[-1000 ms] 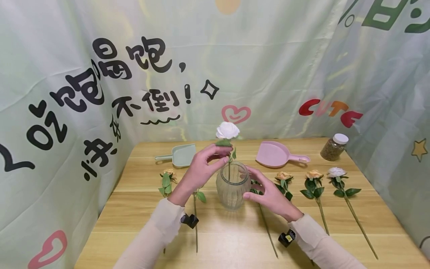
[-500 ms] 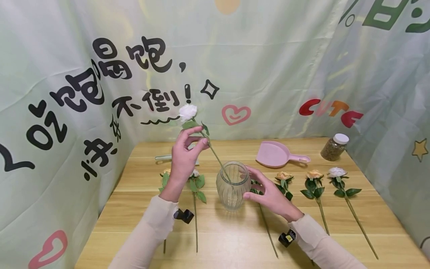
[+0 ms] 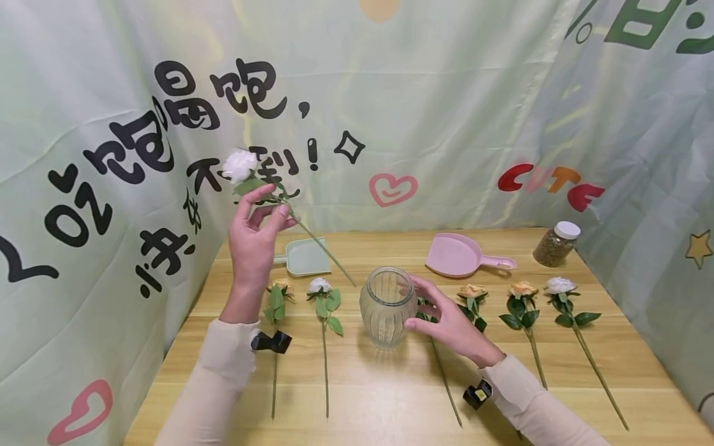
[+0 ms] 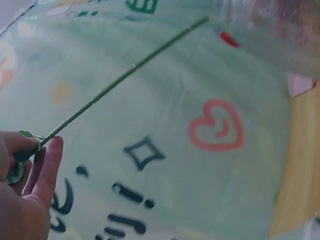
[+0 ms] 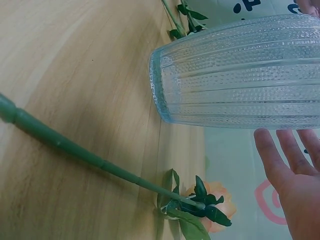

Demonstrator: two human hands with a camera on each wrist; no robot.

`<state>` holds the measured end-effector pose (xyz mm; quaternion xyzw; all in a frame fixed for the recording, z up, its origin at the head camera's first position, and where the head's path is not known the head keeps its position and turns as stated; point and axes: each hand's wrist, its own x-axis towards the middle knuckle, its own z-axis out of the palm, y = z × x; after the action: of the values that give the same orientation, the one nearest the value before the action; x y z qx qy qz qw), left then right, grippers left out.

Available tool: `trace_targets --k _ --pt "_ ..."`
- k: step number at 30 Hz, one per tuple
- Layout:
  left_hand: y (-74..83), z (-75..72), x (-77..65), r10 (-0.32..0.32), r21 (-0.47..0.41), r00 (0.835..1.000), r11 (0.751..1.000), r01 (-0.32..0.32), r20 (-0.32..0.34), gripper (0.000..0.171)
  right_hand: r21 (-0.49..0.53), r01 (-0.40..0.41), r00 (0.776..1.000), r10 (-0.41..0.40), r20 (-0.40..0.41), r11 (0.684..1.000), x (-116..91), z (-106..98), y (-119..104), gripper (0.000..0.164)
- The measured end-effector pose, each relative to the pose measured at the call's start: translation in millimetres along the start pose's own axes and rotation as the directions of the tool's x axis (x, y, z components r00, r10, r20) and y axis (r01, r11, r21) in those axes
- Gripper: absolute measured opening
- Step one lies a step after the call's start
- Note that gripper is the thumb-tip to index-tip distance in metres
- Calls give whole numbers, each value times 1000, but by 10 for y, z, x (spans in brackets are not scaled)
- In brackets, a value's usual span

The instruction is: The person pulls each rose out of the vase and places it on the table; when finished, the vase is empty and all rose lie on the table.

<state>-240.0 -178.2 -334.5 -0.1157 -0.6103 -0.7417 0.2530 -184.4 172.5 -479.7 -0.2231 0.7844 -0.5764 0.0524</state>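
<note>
In the head view my left hand (image 3: 253, 238) is raised over the back left of the table, pinching a white rose (image 3: 240, 166) by its stem just below the bloom. The bare green stem (image 4: 125, 72) slants down to the right, its lower end outside the glass vase (image 3: 385, 319). That ribbed, clear vase stands upright at the middle of the table. My right hand (image 3: 446, 316) holds it from the right side, thumb in front and fingers toward the back. In the right wrist view the fingers (image 5: 272, 155) lie along the vase wall.
Left of the vase lie a yellow rose (image 3: 281, 288) and another white rose (image 3: 320, 286); several more roses, including a white one (image 3: 559, 286), lie to the right. Behind are a green dustpan (image 3: 308, 257), a pink dustpan (image 3: 454, 255) and a white-capped jar (image 3: 553, 244). Printed curtains enclose the table.
My left hand has lifted the white rose up and to the left, drawing its stem out of the vase. The right hand has stayed at the vase.
</note>
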Motion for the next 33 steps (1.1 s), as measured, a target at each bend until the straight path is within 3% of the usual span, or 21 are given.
trace_targets --k 5,8,10,13,15,19,23,25,30,33 --pt "28 -308 90 -35 37 999 999 34 15 41 4 2 1000 -2 1 1000 0 0 0 82" --pt "-11 -539 91 -89 129 994 988 81 57 41 12 2 1000 -2 3 1000 -2 1 -4 82" --pt "-58 -714 76 -139 210 987 971 118 87 42 14 1 1000 -1 4 1000 -3 2 -10 82" --pt "-144 -999 38 -233 369 965 913 173 123 48 13 -1 1000 1 2 1000 -5 2 -14 82" --pt "-210 -1186 12 -306 460 942 863 211 142 52 10 -3 1000 3 1 1000 -7 1 -12 82" --pt "-339 -1531 -61 -443 628 881 737 251 167 57 0 1 1000 -1 -4 1000 -7 1 6 82" --pt "-476 -1804 -165 -546 742 815 625 242 194 58 -11 7 1000 -7 -9 1000 -9 2 11 82" --pt "-553 -1904 -220 -587 755 783 605 253 208 57 -12 5 1000 -6 -12 1000 -13 1 4 82" --pt "-815 -2127 -366 -642 755 734 589 288 221 52 -15 5 1000 -5 -13 1000 -17 -7 10 81" --pt "-942 -2202 -454 -669 768 713 564 302 212 52 -17 9 1000 -10 -13 1000 -17 -8 17 82"
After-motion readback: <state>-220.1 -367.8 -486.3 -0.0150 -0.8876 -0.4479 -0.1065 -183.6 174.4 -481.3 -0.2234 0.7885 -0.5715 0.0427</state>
